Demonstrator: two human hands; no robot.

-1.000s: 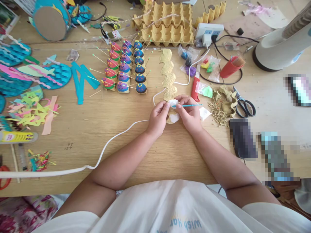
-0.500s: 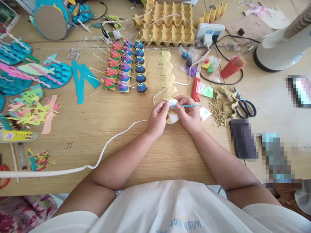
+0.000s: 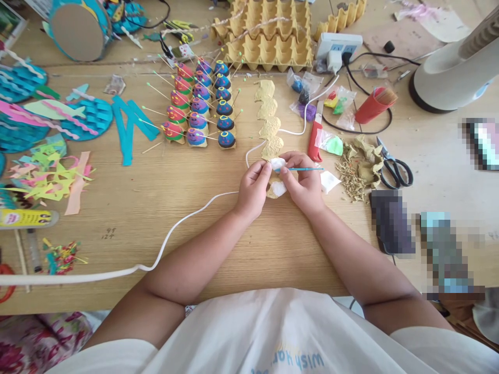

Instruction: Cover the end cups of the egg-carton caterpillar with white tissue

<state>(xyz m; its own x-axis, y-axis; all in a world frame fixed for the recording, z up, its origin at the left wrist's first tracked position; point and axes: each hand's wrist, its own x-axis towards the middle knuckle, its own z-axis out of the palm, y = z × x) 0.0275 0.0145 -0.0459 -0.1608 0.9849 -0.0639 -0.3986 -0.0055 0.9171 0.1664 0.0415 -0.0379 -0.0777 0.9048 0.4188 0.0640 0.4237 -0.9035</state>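
A strip of yellow egg-carton cups runs down the table, its near end between my two hands. White clay-like material covers the cup at my fingertips, and a second white patch lies on the nearest cup. My left hand is closed, thumb and fingers pinching the left side of the strip. In my right hand is a thin blue stick tool, held between thumb and fingers with its tip at the white material. The undersides of my fingers are hidden.
Rows of painted egg-cup figures stand ahead to the left. A red-handled knife, scissors, clay bags and a white packet lie to the right. A white cable crosses the left side.
The view has shifted very slightly. Both hands keep nearly the same place and grip at the strip, with the blue stick tool still against the white material.
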